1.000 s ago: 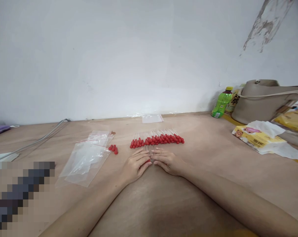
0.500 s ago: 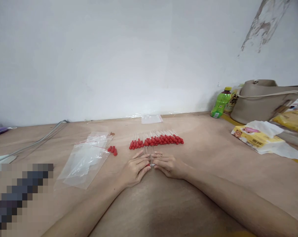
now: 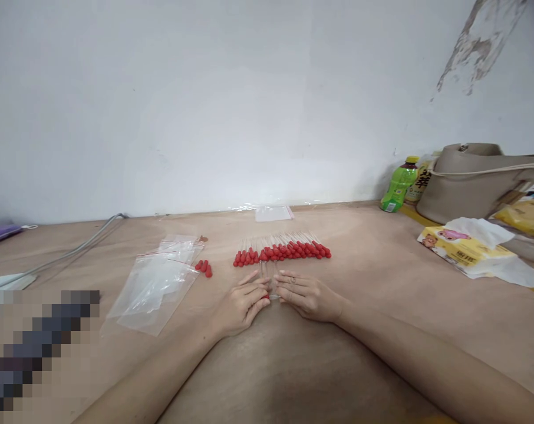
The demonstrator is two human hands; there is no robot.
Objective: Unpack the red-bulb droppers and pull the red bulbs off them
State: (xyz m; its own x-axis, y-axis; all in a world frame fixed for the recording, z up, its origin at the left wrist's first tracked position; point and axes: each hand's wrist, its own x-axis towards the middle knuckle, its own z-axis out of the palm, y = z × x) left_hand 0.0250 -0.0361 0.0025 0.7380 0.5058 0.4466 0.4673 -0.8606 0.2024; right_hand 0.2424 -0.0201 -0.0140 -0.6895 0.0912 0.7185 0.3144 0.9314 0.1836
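My left hand (image 3: 244, 303) has its thumb and fingertips pinched on a red rubber bulb (image 3: 266, 297), mostly covered by the fingers. Across from it, my right hand (image 3: 305, 294) rests its fingers, held together, against clear glass dropper tubes (image 3: 269, 271). A short clear piece (image 3: 274, 297) shows between the thumbs; how it joins the bulb cannot be made out. Just beyond the hands lies a long row of glass droppers (image 3: 289, 250), red bulbs toward me and thin clear stems pointing to the wall. Three loose red bulbs (image 3: 204, 267) lie left of the row.
Clear zip bags (image 3: 154, 291) overlap on the left, and another small bag (image 3: 273, 214) lies by the wall. A grey cable (image 3: 81, 250) runs at far left. At right are a green bottle (image 3: 399, 185), a grey bag (image 3: 470, 182) and a tissue pack (image 3: 465, 250).
The whole view has shifted slightly, moving the scene a little rightward in the picture. My right hand sits marginally farther from the left, and both hands otherwise keep their place.
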